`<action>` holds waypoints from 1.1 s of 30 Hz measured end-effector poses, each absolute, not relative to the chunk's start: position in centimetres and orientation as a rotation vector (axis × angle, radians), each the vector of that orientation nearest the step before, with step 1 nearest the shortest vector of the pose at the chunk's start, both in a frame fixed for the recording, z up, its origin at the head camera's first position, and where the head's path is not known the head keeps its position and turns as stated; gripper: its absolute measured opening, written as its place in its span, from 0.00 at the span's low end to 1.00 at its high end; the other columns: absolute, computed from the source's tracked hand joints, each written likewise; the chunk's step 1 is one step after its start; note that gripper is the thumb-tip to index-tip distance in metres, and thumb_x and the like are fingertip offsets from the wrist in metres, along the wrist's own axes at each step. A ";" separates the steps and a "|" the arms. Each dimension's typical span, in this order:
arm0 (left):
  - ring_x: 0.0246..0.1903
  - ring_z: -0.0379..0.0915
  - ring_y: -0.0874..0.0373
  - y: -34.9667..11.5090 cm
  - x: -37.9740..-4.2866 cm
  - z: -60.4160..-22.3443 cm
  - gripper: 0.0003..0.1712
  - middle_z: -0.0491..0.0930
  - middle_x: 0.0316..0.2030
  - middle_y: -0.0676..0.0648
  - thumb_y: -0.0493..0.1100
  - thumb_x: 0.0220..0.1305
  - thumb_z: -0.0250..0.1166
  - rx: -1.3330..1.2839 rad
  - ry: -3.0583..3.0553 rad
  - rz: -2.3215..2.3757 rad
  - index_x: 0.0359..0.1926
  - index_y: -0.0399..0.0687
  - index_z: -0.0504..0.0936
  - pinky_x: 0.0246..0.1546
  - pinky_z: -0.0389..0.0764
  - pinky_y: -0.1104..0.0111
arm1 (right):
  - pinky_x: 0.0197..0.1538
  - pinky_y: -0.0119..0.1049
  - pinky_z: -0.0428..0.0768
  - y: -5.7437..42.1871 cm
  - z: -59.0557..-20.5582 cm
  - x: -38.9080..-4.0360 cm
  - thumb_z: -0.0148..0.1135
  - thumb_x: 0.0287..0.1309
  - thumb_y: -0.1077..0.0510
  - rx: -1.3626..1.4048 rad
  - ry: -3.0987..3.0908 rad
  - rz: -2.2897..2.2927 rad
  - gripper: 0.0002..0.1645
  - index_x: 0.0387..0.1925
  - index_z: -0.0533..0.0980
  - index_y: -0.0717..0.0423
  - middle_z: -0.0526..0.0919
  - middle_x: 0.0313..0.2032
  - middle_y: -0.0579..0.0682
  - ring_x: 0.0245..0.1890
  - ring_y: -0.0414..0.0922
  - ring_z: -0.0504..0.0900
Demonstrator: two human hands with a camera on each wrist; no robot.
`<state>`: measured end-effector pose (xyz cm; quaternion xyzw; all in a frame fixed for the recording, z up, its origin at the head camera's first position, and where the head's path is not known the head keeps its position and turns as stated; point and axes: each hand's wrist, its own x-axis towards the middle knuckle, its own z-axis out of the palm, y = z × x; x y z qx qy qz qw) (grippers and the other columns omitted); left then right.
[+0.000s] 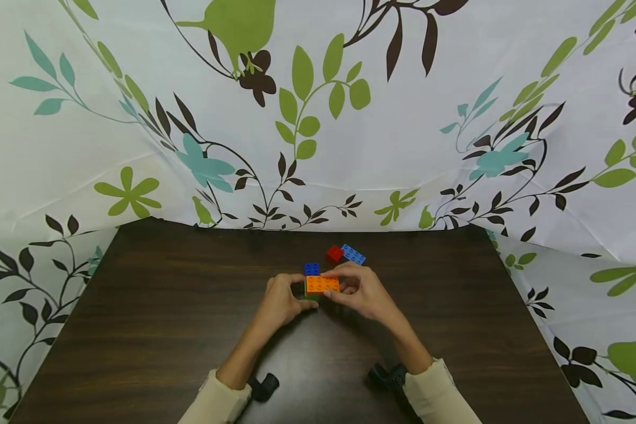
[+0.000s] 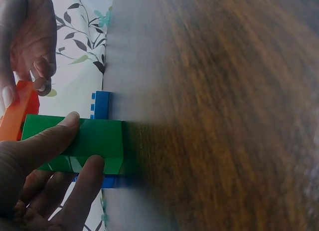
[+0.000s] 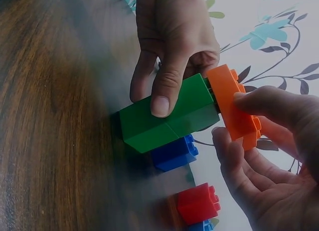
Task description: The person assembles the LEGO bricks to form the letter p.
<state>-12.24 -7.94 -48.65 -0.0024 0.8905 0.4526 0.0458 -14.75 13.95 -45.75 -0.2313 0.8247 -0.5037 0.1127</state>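
Observation:
My left hand [image 1: 282, 301] holds a tall green toy block [image 3: 174, 111] between thumb and fingers; it stands on the dark table. An orange studded brick [image 1: 320, 285] lies across the block's upper end, overhanging to the right. In the right wrist view a narrow dark gap shows between orange and green. Thumb and fingers of my right hand [image 1: 364, 291] pinch the orange brick at its overhanging end. Just behind the green block sits a dark blue brick [image 1: 311, 269], studs up.
Farther back and to the right, a small red brick [image 1: 334, 254] stands beside a lighter blue studded brick [image 1: 353, 254]. The wooden table [image 1: 191, 330] ends at the back against a leaf-patterned cloth [image 1: 350, 147]. Both wrists wear black cameras [image 1: 264, 387].

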 end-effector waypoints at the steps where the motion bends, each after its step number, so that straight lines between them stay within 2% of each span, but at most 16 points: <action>1: 0.62 0.79 0.34 -7.9 -12.2 -48.6 0.30 0.90 0.55 0.38 0.41 0.47 0.89 -0.007 2.718 1.384 0.53 0.42 0.92 0.68 0.78 0.40 | 0.38 0.30 0.87 14.0 -45.8 -14.7 0.77 0.63 0.61 -0.678 2.420 -1.477 0.19 0.55 0.88 0.58 0.85 0.53 0.62 0.33 0.42 0.84; 10: 0.59 0.81 0.35 -8.3 -12.2 -48.7 0.28 0.91 0.52 0.39 0.40 0.44 0.90 0.015 2.751 1.378 0.50 0.44 0.93 0.66 0.79 0.39 | 0.38 0.31 0.88 13.2 -45.6 -14.8 0.78 0.62 0.63 -0.728 2.406 -1.463 0.19 0.55 0.88 0.59 0.84 0.52 0.62 0.32 0.40 0.82; 17: 0.64 0.77 0.31 -8.2 -12.3 -48.8 0.33 0.88 0.57 0.35 0.43 0.46 0.90 -0.029 2.719 1.355 0.55 0.40 0.91 0.68 0.76 0.38 | 0.38 0.29 0.87 13.0 -45.4 -14.7 0.78 0.61 0.63 -0.708 2.452 -1.457 0.18 0.54 0.88 0.58 0.85 0.51 0.60 0.32 0.39 0.83; 21: 0.64 0.76 0.31 -8.1 -12.3 -48.8 0.34 0.88 0.57 0.35 0.42 0.44 0.90 -0.045 2.720 1.366 0.55 0.40 0.91 0.69 0.75 0.38 | 0.38 0.30 0.88 13.4 -45.6 -14.7 0.78 0.61 0.64 -0.694 2.427 -1.474 0.19 0.54 0.88 0.59 0.85 0.51 0.61 0.32 0.40 0.84; 33: 0.61 0.81 0.34 -8.0 -12.4 -49.1 0.31 0.91 0.53 0.37 0.41 0.44 0.90 0.009 2.733 1.393 0.52 0.41 0.92 0.66 0.80 0.40 | 0.37 0.29 0.88 13.8 -45.4 -15.0 0.80 0.60 0.62 -0.681 2.461 -1.400 0.19 0.53 0.89 0.57 0.85 0.49 0.59 0.32 0.40 0.83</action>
